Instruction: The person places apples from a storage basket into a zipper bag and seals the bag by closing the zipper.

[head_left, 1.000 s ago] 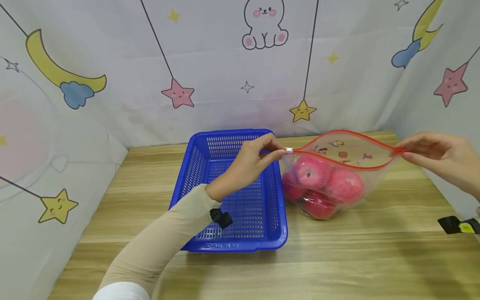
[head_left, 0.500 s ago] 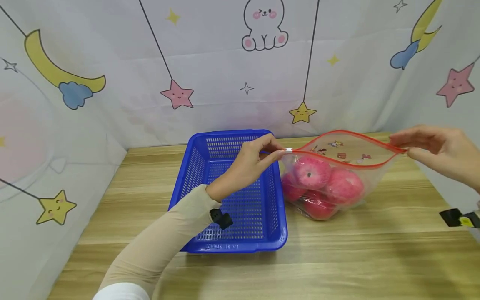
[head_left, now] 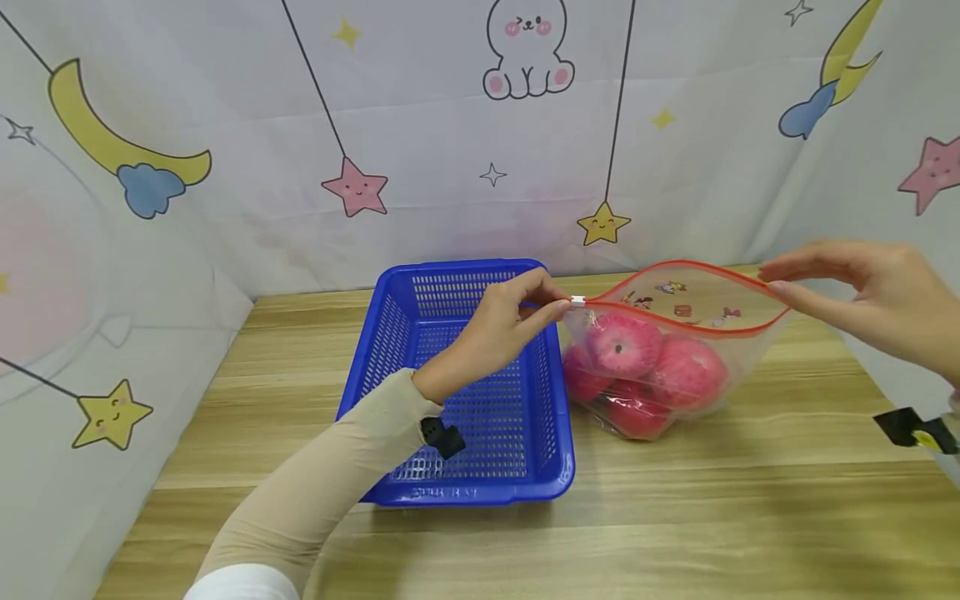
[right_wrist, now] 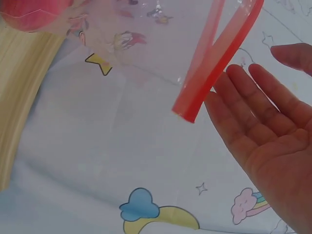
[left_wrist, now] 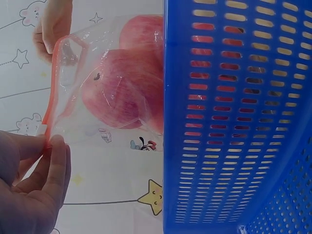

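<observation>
A clear zip bag (head_left: 753, 346) with a red-edged mouth stands on the table, its mouth spread apart. Several pinkish-red apples (head_left: 624, 343) lie in its lower part. My left hand (head_left: 498, 325) pinches the left end of the zip beside the white slider (head_left: 577, 301); the left wrist view shows thumb and fingers (left_wrist: 57, 161) on that corner. At the bag's right end is my right hand (head_left: 873, 292), close to the red rim. In the right wrist view its fingers (right_wrist: 263, 102) are extended, the thumb is apart, and the red corner is not gripped.
A blue perforated basket (head_left: 558, 450) stands on the wooden table (head_left: 675, 525) just left of the bag, under my left forearm. Behind and at both sides hangs a white cloth (head_left: 435, 125) printed with stars, moons and a bear.
My right hand has let go of the bag's right corner and shifted a little left and up along the rim. My left hand and the basket stay in place.
</observation>
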A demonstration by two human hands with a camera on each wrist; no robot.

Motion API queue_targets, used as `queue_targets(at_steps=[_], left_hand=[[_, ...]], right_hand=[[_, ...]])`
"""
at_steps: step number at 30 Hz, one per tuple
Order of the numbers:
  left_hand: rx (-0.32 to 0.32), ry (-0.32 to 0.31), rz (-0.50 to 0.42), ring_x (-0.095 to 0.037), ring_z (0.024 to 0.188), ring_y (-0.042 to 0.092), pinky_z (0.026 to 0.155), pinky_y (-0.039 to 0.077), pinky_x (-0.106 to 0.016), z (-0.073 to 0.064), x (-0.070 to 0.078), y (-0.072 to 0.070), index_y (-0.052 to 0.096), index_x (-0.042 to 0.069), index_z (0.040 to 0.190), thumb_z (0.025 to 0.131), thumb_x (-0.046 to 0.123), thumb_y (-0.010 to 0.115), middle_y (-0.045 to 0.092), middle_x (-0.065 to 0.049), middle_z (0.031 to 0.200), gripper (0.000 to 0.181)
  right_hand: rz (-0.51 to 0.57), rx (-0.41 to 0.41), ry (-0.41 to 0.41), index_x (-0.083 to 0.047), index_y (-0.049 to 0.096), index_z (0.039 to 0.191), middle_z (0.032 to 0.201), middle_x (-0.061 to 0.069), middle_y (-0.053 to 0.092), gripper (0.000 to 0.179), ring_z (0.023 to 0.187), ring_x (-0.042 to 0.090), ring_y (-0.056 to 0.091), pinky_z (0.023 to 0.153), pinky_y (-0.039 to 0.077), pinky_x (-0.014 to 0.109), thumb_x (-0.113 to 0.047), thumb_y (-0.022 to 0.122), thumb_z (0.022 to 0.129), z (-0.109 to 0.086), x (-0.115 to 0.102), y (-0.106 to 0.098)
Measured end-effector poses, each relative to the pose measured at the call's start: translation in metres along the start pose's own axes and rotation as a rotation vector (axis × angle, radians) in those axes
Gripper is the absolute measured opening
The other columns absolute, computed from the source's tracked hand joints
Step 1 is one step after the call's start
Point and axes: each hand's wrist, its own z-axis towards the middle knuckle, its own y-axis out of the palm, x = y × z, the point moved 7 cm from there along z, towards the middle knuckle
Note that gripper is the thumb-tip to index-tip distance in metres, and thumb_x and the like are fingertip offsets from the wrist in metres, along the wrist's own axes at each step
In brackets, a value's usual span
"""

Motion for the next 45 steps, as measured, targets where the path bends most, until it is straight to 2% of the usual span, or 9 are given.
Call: queue_targets(at_steps=[3,10,15,19,25,32,35,40,45], left_hand=[[-0.002,-0.001,-0.001,-0.011,0.085,0.067,0.076,0.056,-0.023,0.001,0.0,0.0,0.065,0.003,0.101,0.098,0.009,0.064,0.07,-0.006,0.098,0.006],[-0.001,0.0,-0.009,-0.014,0.086,0.068,0.076,0.056,-0.023,0.003,-0.001,0.001,0.065,0.003,0.101,0.098,0.008,0.064,0.07,-0.007,0.098,0.006],[0.006,0.013,-0.019,-0.02,0.086,0.07,0.076,0.057,-0.024,0.005,-0.001,0.001,0.065,0.002,0.1,0.098,0.008,0.064,0.07,-0.007,0.098,0.006],[0.008,0.009,-0.022,-0.019,0.085,0.07,0.075,0.057,-0.024,0.005,-0.001,0.002,0.066,0.003,0.1,0.098,0.009,0.064,0.071,-0.006,0.097,0.007],[0.015,-0.014,-0.017,-0.009,0.081,0.068,0.072,0.056,-0.025,0.005,-0.002,0.002,0.068,0.004,0.1,0.098,0.01,0.065,0.071,-0.006,0.096,0.007],[0.026,-0.018,-0.041,-0.008,0.083,0.068,0.074,0.057,-0.025,0.007,-0.003,0.004,0.068,0.003,0.098,0.097,0.01,0.066,0.072,-0.006,0.097,0.007],[0.028,-0.019,-0.048,-0.008,0.083,0.069,0.074,0.057,-0.025,0.007,-0.003,0.004,0.067,0.003,0.098,0.097,0.01,0.066,0.072,-0.007,0.096,0.007],[0.026,-0.026,-0.053,-0.009,0.082,0.07,0.072,0.057,-0.025,0.008,-0.003,0.003,0.067,0.002,0.099,0.098,0.01,0.065,0.072,-0.012,0.097,0.008],[0.024,-0.022,-0.048,-0.009,0.082,0.07,0.071,0.057,-0.025,0.01,-0.003,0.003,0.067,0.002,0.099,0.098,0.01,0.065,0.072,-0.014,0.098,0.008]], right_hand=[[-0.048,0.004,-0.054,-0.013,0.075,0.106,0.098,-0.027,0.065,0.025,0.099,-0.017,0.054,0.084,0.035,-0.001,-0.002,0.078,0.084,0.004,-0.013,0.001],[-0.118,0.023,-0.214,-0.013,0.077,0.1,0.091,-0.001,0.075,0.031,0.094,-0.018,0.053,0.084,0.036,0.003,0.002,0.083,0.074,0.018,-0.049,0.01],[-0.103,0.016,-0.287,-0.012,0.076,0.096,0.088,-0.002,0.075,0.032,0.089,-0.014,0.057,0.079,0.04,0.005,0.005,0.083,0.07,0.026,-0.074,0.02],[-0.082,0.007,-0.333,-0.012,0.075,0.095,0.089,-0.004,0.075,0.032,0.087,-0.001,0.065,0.078,0.042,0.007,0.004,0.084,0.069,0.033,-0.086,0.03],[-0.059,-0.046,-0.332,-0.01,0.075,0.098,0.092,-0.002,0.074,0.029,0.086,0.017,0.07,0.077,0.046,0.012,0.002,0.084,0.073,0.041,-0.096,0.049],[-0.029,-0.082,-0.368,-0.005,0.072,0.1,0.093,0.003,0.072,0.028,0.086,0.02,0.068,0.071,0.056,0.039,0.007,0.082,0.076,0.047,-0.109,0.068],[-0.02,-0.107,-0.351,-0.003,0.071,0.1,0.094,0.007,0.071,0.025,0.086,0.024,0.068,0.072,0.057,0.044,0.005,0.081,0.078,0.05,-0.111,0.075],[-0.051,-0.14,-0.315,-0.001,0.07,0.102,0.096,0.011,0.07,0.019,0.086,0.028,0.067,0.073,0.056,0.044,0.0,0.078,0.084,0.052,-0.115,0.085],[-0.052,-0.102,-0.363,0.0,0.069,0.099,0.093,0.011,0.069,0.02,0.082,0.026,0.066,0.069,0.056,0.04,0.004,0.078,0.082,0.055,-0.12,0.089]])
